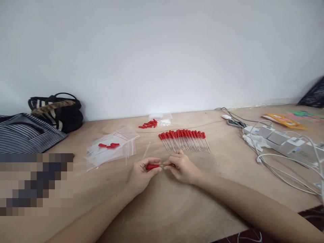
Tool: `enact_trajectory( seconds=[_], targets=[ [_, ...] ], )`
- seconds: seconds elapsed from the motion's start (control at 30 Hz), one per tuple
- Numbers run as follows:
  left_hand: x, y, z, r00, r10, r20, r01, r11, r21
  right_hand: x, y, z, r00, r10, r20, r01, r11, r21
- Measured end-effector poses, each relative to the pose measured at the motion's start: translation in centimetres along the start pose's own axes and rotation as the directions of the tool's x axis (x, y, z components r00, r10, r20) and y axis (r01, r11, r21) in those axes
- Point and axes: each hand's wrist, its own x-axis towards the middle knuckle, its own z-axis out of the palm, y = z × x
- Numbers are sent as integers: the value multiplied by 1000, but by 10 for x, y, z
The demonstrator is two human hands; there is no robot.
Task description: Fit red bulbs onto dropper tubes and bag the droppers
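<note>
Pale plywood is serving as the worktop (227, 175) under a bare white wall, and at the lower middle of the frame both hands are meeting over it. The left hand (141, 173) is pinching a small red rubber bulb (152, 166) between thumb and fingers, while the right hand (182, 167) is closing its fingertips on what looks like a thin clear glass tube (167, 165), its near end lying at the bulb's mouth; whether it is already seated inside cannot be told.

Just beyond the hands, at centre frame, a neat row of finished droppers with red bulbs and clear stems (184, 139) is lying side by side, which reads as a good share of the work already done. Further back a small heap of loose red bulbs (149, 124) is waiting beside a clear packet (162, 118), and a single bare clear tube (146, 150) is resting left of the row. At centre left, clear zip bags (111, 148) are holding a few more red bulbs, so some pieces seem left to join.

At upper left a black striped bag (59, 111) is sitting; at right, white power strips with cables (280, 140) are sprawling
</note>
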Motion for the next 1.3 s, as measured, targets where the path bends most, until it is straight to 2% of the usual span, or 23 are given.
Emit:
enact_trajectory(
  seconds=[0.1,0.2,0.27,0.33,0.4,0.5,0.57,0.6,0.67,0.83,0.97,1.07,1.13,1.17,1.27,1.3],
  targets=[
    [2,3,-2,998,8,-59,-5,999,48,1,4,-6,1000,-11,15,13,996,-90],
    [1,6,-4,998,61,-21,-58,992,109,1,9,-10,1000,-22,13,24,978,-207],
    [2,9,-10,987,162,4,-158,958,240,0,17,-15,999,15,-45,-26,968,-248],
    [5,13,-21,952,305,-21,-261,846,465,-1,29,-23,979,118,-167,-156,960,-233],
    [10,16,-40,882,463,-83,-289,672,682,-4,45,-35,904,293,-311,-356,919,-171],
    [22,18,-73,798,583,-153,-163,454,876,-10,69,-53,708,557,-434,-665,733,-144],
    [29,17,-95,822,543,-172,-36,351,936,-15,80,-62,601,658,-454,-787,588,-190],
    [32,16,-104,839,509,-190,26,311,950,-17,84,-64,567,685,-457,-819,529,-223],
    [35,14,-118,873,433,-224,124,248,961,-18,87,-66,538,713,-450,-843,453,-291],
    [36,11,-135,911,286,-297,245,204,948,-16,88,-63,541,744,-391,-830,398,-391],
    [35,12,-142,916,245,-317,274,196,942,-18,90,-63,549,752,-364,-817,390,-426],
    [36,9,-146,911,236,-338,298,190,935,-18,88,-62,580,714,-394,-805,425,-415],
    [38,6,-149,914,234,-331,292,185,938,-16,83,-57,638,648,-416,-769,509,-387],
    [39,4,-150,916,235,-324,286,182,941,-14,80,-52,687,601,-409,-727,583,-363],
    [45,-2,-153,920,239,-310,273,173,946,-5,62,-30,864,408,-294,-484,834,-265],
    [47,-4,-154,922,235,-307,271,171,947,-1,55,-21,908,342,-241,-396,887,-236]
  ],
)
